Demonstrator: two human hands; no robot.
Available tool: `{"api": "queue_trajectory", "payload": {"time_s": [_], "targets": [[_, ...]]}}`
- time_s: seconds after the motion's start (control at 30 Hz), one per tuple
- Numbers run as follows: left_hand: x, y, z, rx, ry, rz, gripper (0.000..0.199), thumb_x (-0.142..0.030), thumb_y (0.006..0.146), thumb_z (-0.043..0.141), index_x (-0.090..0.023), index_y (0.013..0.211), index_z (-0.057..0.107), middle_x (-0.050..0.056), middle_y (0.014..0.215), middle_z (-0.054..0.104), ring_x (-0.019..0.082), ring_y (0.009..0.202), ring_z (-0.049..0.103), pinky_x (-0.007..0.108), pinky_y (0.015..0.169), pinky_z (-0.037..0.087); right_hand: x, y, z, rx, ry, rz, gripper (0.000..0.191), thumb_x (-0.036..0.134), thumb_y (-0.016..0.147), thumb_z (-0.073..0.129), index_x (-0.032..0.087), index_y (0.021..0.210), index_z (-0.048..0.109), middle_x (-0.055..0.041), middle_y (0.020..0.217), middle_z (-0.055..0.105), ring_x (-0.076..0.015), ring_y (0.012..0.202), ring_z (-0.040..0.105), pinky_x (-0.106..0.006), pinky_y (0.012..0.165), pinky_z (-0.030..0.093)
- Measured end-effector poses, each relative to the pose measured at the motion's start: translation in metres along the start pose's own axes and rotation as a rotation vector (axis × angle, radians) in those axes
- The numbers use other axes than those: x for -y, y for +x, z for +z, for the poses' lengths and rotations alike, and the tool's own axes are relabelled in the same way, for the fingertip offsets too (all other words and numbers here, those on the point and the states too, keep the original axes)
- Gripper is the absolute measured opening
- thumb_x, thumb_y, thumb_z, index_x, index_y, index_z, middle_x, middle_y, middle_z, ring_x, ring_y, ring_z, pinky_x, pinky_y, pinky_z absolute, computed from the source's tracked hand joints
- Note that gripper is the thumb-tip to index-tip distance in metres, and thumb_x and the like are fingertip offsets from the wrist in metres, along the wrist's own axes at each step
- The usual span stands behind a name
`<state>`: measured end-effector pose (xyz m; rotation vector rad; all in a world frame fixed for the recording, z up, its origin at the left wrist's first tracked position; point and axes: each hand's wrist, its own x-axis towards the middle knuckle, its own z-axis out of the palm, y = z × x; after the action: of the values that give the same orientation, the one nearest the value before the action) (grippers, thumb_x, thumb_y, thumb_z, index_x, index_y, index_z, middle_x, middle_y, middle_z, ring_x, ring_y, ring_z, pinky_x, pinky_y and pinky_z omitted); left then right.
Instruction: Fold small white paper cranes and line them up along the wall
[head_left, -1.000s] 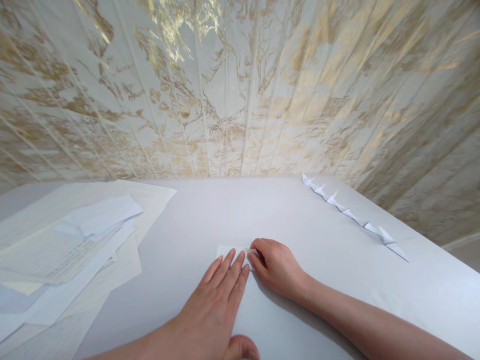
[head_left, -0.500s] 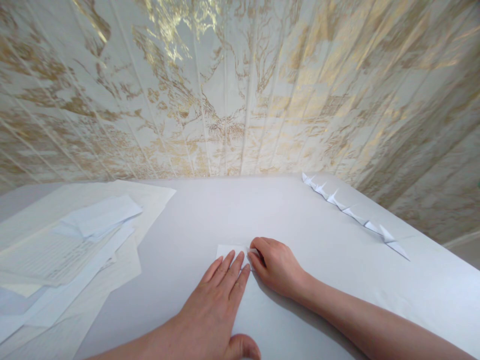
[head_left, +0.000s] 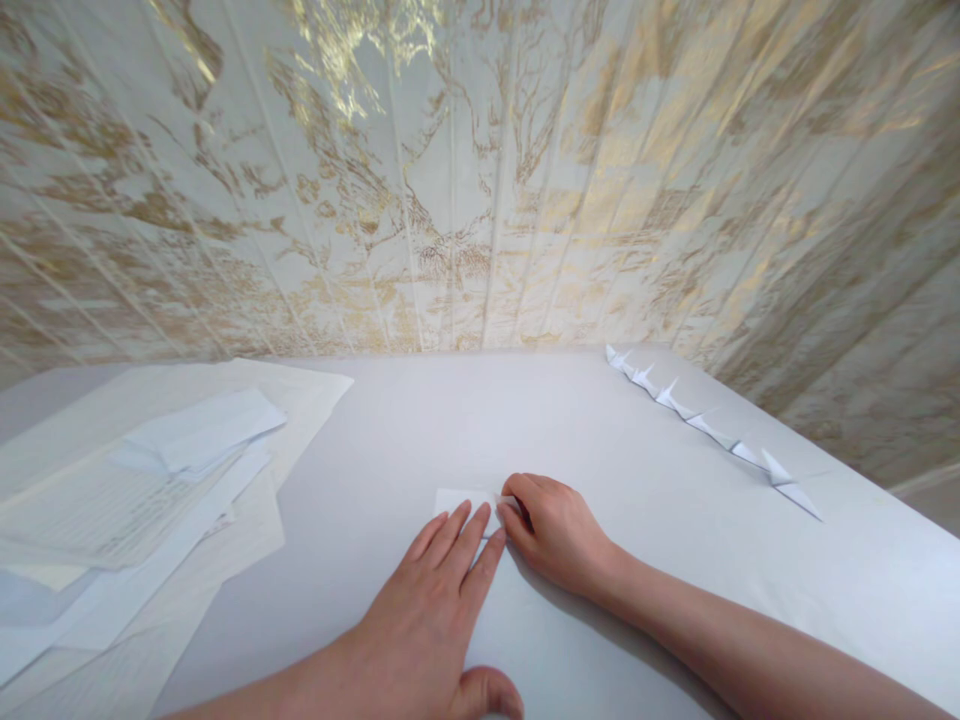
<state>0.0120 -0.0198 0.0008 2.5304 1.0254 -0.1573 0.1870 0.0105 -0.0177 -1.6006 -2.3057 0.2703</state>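
A small white piece of paper (head_left: 456, 499) lies on the white table (head_left: 480, 420) near the middle. My left hand (head_left: 442, 590) rests palm down with fingers spread, its fingertips on the paper's near part. To its right, my right hand (head_left: 555, 530) is curled, thumb and index finger pinching the paper's right end. The fingers of both hands hide part of the paper, so its folds are hard to make out.
Several folded white paper figures (head_left: 780, 477) stand in a slanting row along the table's right side. Loose sheets and paper strips (head_left: 225, 430) overlap at the left, some with printed text. Behind the table hangs a gold-patterned curtain (head_left: 450, 200).
My left index finger has shifted slightly right and sits a little farther from the middle finger. My right hand keeps its pinch at nearly the same place.
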Motion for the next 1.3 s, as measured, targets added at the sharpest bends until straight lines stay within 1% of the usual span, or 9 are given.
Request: {"api": "queue_trajectory", "payload": {"time_s": [0.2, 0.3, 0.4, 0.47, 0.7, 1.0, 1.1, 1.2, 1.3], "targets": [[0.006, 0.001, 0.005, -0.053, 0.008, 0.02, 0.091, -0.067, 0.074, 0.038, -0.012, 0.14, 0.01, 0.016, 0.146, 0.007, 0.031, 0.134, 0.006, 0.051, 0.108, 0.014, -0.001, 0.0, -0.001, 0.005, 0.007, -0.002, 0.012, 0.016, 0.081, 0.043, 0.016, 0.076, 0.054, -0.0019, 0.068, 0.058, -0.0133, 0.063, 0.051, -0.023, 0.059, 0.034], [0.006, 0.001, 0.003, -0.065, 0.0, 0.003, 0.093, -0.069, 0.072, 0.038, -0.01, 0.14, 0.013, 0.016, 0.146, 0.013, 0.031, 0.134, 0.011, 0.05, 0.108, 0.015, -0.002, -0.003, -0.002, -0.034, 0.038, -0.004, 0.011, 0.016, 0.08, 0.046, 0.015, 0.088, 0.054, -0.004, 0.076, 0.059, -0.0149, 0.067, 0.052, -0.025, 0.061, 0.038], [0.005, 0.002, 0.0, -0.087, -0.008, 0.009, 0.09, -0.069, 0.073, 0.038, -0.011, 0.139, 0.017, 0.016, 0.145, 0.017, 0.03, 0.134, 0.014, 0.05, 0.108, 0.015, -0.002, -0.012, -0.003, -0.151, 0.029, -0.119, 0.024, 0.012, 0.079, 0.047, 0.013, 0.103, 0.051, -0.0109, 0.096, 0.058, -0.0198, 0.085, 0.052, -0.031, 0.073, 0.042], [0.005, 0.003, -0.001, -0.092, -0.016, 0.007, 0.089, -0.068, 0.073, 0.04, -0.012, 0.139, 0.019, 0.016, 0.145, 0.02, 0.03, 0.133, 0.016, 0.049, 0.108, 0.016, -0.001, -0.019, -0.004, -0.178, -0.012, -0.237, 0.025, 0.008, 0.079, 0.045, 0.014, 0.102, 0.053, -0.0119, 0.1, 0.058, -0.0215, 0.092, 0.049, -0.035, 0.079, 0.042], [0.006, 0.002, -0.001, -0.098, -0.019, 0.012, 0.088, -0.068, 0.072, 0.041, -0.012, 0.137, 0.025, 0.015, 0.144, 0.022, 0.03, 0.133, 0.018, 0.048, 0.109, 0.017, 0.001, -0.039, -0.005, -0.062, -0.179, -0.346, 0.016, 0.01, 0.077, 0.051, 0.016, 0.089, 0.058, -0.009, 0.089, 0.061, -0.0212, 0.086, 0.05, -0.033, 0.076, 0.04], [0.004, 0.002, -0.003, -0.092, 0.002, 0.001, 0.08, -0.066, 0.072, 0.044, -0.02, 0.136, 0.031, 0.015, 0.144, 0.024, 0.031, 0.132, 0.019, 0.05, 0.107, 0.019, -0.003, -0.047, -0.025, 0.05, -0.286, -0.275, 0.019, 0.006, 0.072, 0.053, 0.017, 0.086, 0.062, -0.0067, 0.086, 0.063, -0.0203, 0.077, 0.054, -0.032, 0.069, 0.042], [0.002, 0.003, -0.005, -0.085, 0.012, -0.008, 0.079, -0.064, 0.072, 0.047, -0.02, 0.136, 0.03, 0.015, 0.144, 0.023, 0.031, 0.132, 0.019, 0.05, 0.107, 0.019, -0.002, -0.04, -0.022, -0.059, -0.226, -0.288, 0.02, 0.004, 0.074, 0.049, 0.016, 0.082, 0.062, -0.0089, 0.097, 0.063, -0.021, 0.087, 0.056, -0.033, 0.075, 0.045], [0.002, 0.003, -0.006, -0.086, 0.018, -0.005, 0.081, -0.062, 0.072, 0.05, -0.019, 0.137, 0.028, 0.015, 0.145, 0.022, 0.03, 0.133, 0.019, 0.049, 0.107, 0.019, -0.003, -0.035, -0.01, -0.169, -0.145, -0.411, 0.024, 0.006, 0.078, 0.046, 0.011, 0.097, 0.06, -0.0119, 0.102, 0.063, -0.0216, 0.098, 0.055, -0.033, 0.084, 0.046], [0.003, 0.002, -0.008, -0.077, 0.018, 0.01, 0.081, -0.062, 0.072, 0.05, -0.017, 0.136, 0.03, 0.015, 0.144, 0.023, 0.03, 0.133, 0.02, 0.048, 0.108, 0.019, -0.007, -0.034, -0.002, -0.182, -0.126, -0.437, 0.027, 0.007, 0.081, 0.041, 0.011, 0.101, 0.058, -0.0132, 0.104, 0.064, -0.0214, 0.1, 0.056, -0.034, 0.085, 0.047]]}}
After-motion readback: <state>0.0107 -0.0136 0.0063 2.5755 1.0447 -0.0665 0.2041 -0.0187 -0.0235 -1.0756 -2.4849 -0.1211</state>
